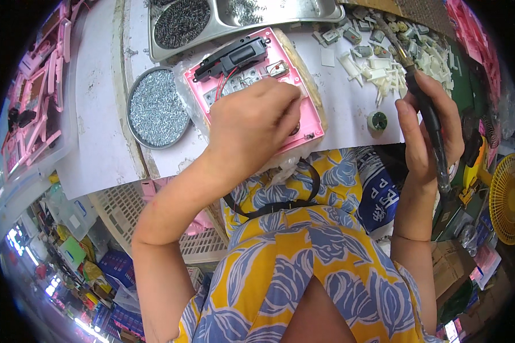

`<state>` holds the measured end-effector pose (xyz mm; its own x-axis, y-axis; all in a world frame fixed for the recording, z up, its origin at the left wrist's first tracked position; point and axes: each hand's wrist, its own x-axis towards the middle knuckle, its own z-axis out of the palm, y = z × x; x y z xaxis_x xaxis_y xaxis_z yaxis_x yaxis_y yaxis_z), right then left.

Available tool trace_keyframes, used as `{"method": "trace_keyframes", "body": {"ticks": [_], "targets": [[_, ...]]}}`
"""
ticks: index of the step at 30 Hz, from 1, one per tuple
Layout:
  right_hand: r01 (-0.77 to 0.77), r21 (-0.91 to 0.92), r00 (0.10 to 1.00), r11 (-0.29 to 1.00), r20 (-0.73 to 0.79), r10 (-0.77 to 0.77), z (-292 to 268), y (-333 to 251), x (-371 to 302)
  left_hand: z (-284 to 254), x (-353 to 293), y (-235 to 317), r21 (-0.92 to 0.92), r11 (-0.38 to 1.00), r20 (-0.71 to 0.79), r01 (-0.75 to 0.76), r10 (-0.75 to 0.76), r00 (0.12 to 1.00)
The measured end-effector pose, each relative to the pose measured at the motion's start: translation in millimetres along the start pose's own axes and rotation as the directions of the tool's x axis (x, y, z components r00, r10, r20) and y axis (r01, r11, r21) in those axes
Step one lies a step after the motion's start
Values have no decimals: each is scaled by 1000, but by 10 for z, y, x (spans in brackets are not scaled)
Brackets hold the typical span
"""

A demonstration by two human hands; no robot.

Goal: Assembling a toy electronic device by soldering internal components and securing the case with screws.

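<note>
The pink case [310, 127] is being worked on with its open side up, on padding at the counter's [100, 103] near edge, around the middle. By the left hand [256, 121] the case is being covered in part; its fingers are being held bent over the inside, but whether they are closed on a small part cannot be told. By the right hand [435, 123] the handle of what looks like a soldering iron [428, 106] is being gripped, its shaft being pointed toward the far edge, apart from the case.

The step in hand is being judged as fitting or joining inside the case, where a black box [243, 56] and red wires [220, 86] are being seen. The next move is being judged to call for the left hand being kept steady and the iron being brought in without the wires or plastic being touched. Left of the case, a dish of screws [160, 106] is being kept near; white pieces [383, 74] are being left lying to its right.
</note>
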<state>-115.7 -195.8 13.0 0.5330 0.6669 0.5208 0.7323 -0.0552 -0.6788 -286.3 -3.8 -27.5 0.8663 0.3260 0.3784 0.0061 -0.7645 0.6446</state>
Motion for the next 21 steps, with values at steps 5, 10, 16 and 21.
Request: {"method": "trace_keyframes", "body": {"ticks": [5,10,16,21], "targets": [[-98,308,995,946,64,82,281,-13,-25,-326,-75,129,-321,776,396,543,-411,821],[-78,281,957,957,289,-7,702,-151,18,-293,-136,37,-410,689,412,598,-445,795],[-41,332,961,942,271,-53,825,-180,69,-216,-159,12,-414,760,303,502,-405,863],[23,284,963,959,251,-98,851,-162,59,-202,-173,19,-423,765,278,485,-400,873]]}}
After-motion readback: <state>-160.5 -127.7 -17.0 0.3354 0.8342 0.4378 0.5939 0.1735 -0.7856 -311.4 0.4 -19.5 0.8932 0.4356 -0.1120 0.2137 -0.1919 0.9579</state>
